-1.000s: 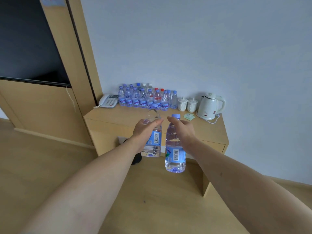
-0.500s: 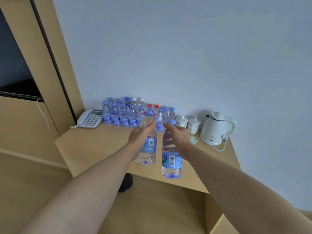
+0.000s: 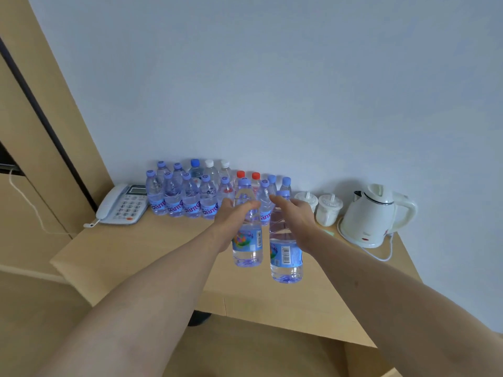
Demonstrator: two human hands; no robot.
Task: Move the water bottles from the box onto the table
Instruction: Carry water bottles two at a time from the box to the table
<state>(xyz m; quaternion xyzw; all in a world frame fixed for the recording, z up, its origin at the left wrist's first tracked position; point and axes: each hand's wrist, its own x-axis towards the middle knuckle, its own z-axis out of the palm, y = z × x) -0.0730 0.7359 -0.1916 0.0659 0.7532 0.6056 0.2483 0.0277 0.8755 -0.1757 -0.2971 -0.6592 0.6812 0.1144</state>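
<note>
Head view: your left hand [image 3: 234, 216] is wrapped round the upper body of a clear plastic water bottle with a lilac cap and blue label [image 3: 247, 240]; fingers closed, bottle upright, long axis vertical. Your right hand [image 3: 295, 216] grips a second clear lilac-capped bottle [image 3: 285, 254] the same way, hanging a bit lower and nearer you. Both bottles hang above the light wooden table [image 3: 152, 248], bases not seen touching it. The row of standing water bottles [image 3: 190, 194] sits beyond the grips, against the wall, w/ free tabletop straight below and just ahead. Left bottle is nearer the row. Next move, I'd judge: straight down and slightly fwd, keeping the axes vertical. The box isn't in view.
</note>
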